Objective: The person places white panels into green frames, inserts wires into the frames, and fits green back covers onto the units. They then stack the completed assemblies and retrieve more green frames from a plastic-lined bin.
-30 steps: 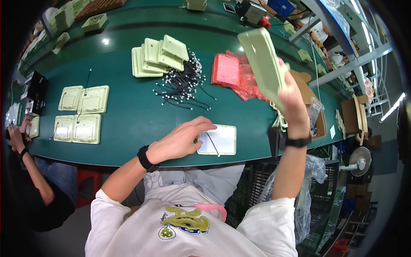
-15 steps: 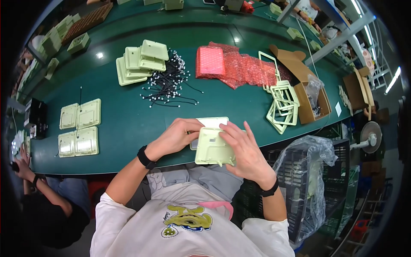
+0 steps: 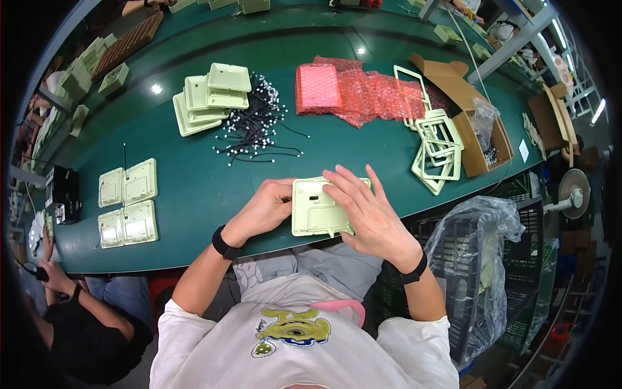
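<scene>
A pale green square plastic housing is held between my hands at the table's front edge. Ribs, a small dark slot and little tabs show on its upturned side. My left hand is closed at its left edge, the fingertips partly hidden. My right hand grips the right side, thumb at the lower edge and fingers laid over the top. Whatever lies under the housing is hidden. Beyond my hands lies a heap of black cables with white connectors, beside stacked green housings.
Pale green housings lie in a group at left. Pink bubble-wrap bags, pale green frames and an open cardboard box stand toward the right. Crates under plastic film are at lower right; another person works at lower left.
The housing has shifted slightly up and left and now covers the second pale piece seen behind it. Both hands still hold on, and the whole view has turned a little.
</scene>
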Demonstrator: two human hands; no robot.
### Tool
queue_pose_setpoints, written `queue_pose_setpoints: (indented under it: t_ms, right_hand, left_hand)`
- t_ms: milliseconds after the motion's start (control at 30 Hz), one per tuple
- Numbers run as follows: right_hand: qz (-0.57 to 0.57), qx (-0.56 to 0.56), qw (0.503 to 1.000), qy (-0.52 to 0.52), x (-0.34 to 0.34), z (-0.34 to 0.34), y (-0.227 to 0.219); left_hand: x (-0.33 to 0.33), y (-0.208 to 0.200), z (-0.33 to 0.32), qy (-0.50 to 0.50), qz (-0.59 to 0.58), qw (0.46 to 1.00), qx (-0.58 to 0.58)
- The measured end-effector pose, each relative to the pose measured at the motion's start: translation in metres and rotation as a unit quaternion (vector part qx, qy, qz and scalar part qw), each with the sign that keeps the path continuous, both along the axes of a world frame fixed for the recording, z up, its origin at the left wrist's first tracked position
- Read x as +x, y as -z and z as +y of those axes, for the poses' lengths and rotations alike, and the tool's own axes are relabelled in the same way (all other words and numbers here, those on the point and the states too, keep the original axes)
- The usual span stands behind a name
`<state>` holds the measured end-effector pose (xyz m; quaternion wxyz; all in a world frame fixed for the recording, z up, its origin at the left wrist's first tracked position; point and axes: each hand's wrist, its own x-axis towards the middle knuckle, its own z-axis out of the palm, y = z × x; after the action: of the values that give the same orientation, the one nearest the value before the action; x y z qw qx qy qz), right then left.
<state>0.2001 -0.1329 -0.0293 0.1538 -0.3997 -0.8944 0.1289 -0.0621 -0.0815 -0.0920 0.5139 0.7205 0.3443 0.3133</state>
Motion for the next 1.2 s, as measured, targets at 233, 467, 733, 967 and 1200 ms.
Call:
queue_pose_setpoints:
  t_ms: [233, 467, 733, 967, 1200]
  right_hand:
    - [-0.023, -0.097, 0.995, -0.025, 0.009, 0.026, 0.025]
    - [-0.073, -0.121, 0.989, -0.050, -0.001, 0.040, 0.034]
    - [-0.068, -0.127, 0.989, -0.032, 0.003, 0.039, 0.033]
    - [-0.047, -0.143, 0.989, -0.010, 0.012, 0.043, 0.035]
    - [-0.083, -0.124, 0.989, -0.017, 0.013, 0.048, 0.029]
  left_hand:
    - [-0.022, -0.007, -0.002, -0.068, 0.103, 0.991, -0.058]
    - [-0.018, 0.008, -0.034, -0.036, 0.171, 0.979, 0.102]
    - [-0.007, 0.008, -0.031, -0.017, 0.229, 0.966, 0.121]
    - [-0.001, 0.008, -0.024, -0.009, 0.243, 0.962, 0.124]
    - [0.004, 0.006, -0.020, -0.019, 0.237, 0.967, 0.088]
